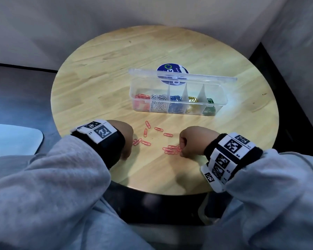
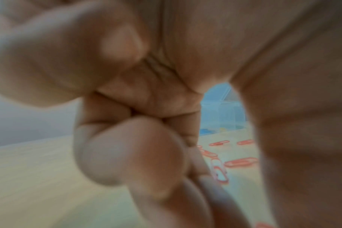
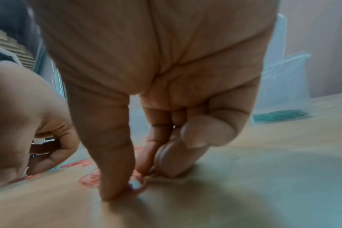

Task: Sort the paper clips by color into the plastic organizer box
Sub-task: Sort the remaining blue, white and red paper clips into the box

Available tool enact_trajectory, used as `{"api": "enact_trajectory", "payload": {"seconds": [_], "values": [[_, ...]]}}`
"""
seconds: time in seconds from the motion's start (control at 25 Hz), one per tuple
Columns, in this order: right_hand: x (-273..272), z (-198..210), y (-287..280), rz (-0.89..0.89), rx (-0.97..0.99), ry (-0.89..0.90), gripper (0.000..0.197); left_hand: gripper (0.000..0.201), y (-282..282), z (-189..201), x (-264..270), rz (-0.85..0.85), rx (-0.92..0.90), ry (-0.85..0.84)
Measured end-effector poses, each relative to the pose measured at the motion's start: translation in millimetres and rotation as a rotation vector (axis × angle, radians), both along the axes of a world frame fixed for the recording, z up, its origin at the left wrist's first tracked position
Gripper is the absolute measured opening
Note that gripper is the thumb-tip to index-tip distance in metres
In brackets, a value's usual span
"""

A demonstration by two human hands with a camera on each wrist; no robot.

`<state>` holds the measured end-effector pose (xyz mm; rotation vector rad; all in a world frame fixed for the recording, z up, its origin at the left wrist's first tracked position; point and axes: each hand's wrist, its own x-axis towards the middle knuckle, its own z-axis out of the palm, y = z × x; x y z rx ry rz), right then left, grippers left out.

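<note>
A clear plastic organizer box [image 1: 224,98] stands at mid-table with its lid [image 1: 182,76] open. Its compartments hold red, white, blue, yellow and green clips from left to right. Several loose red paper clips [image 1: 159,129] lie on the wood between the box and my hands. My right hand [image 1: 181,150] is down on a small cluster of them [image 1: 171,149]. In the right wrist view its thumb and index finger pinch a red clip [image 3: 139,187] against the table. My left hand [image 1: 128,156] is curled, fingertips down beside other red clips [image 1: 139,141]. One clip [image 2: 219,171] stands tilted at its index finger.
The round wooden table [image 1: 116,73] ends just below my wrists. A blue round sticker [image 1: 172,69] shows behind the box lid. A pale flat object [image 1: 13,138] lies off the table at the left. Grey walls close in behind and to the right.
</note>
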<state>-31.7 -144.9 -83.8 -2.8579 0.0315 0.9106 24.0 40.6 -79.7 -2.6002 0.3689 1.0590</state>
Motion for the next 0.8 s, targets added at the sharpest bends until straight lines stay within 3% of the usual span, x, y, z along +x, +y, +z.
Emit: {"api": "enact_trajectory", "payload": {"seconds": [0.16, 0.28, 0.4, 0.44, 0.6, 0.8], "values": [[-1.8, 0.5, -2.7, 0.054, 0.042, -0.003, 0.008, 0.018, 1.9, -2.7, 0.5, -0.009, -0.035, 0.003], [-2.1, -4.1, -3.4, 0.115, 0.071, -0.011, 0.023, 0.025, 4.3, -2.2, 1.1, 0.002, -0.103, 0.024], [-0.1, -7.2, -2.6, 0.139, 0.128, -0.084, 0.02, 0.012, 10.6, 3.5, 6.5, 0.067, -0.278, 0.067], [1.1, -7.9, -2.7, 0.142, 0.141, -0.097, 0.024, 0.004, 15.0, 6.9, 10.0, 0.127, -0.383, 0.088], [5.4, -10.9, -2.0, 0.141, 0.15, -0.085, 0.018, 0.024, 28.9, 19.8, 21.0, 0.477, -0.914, 0.174], [5.7, -10.0, -3.0, 0.097, 0.122, -0.048, 0.013, 0.024, 25.7, 19.1, 24.0, 0.835, -1.164, 0.262]]}}
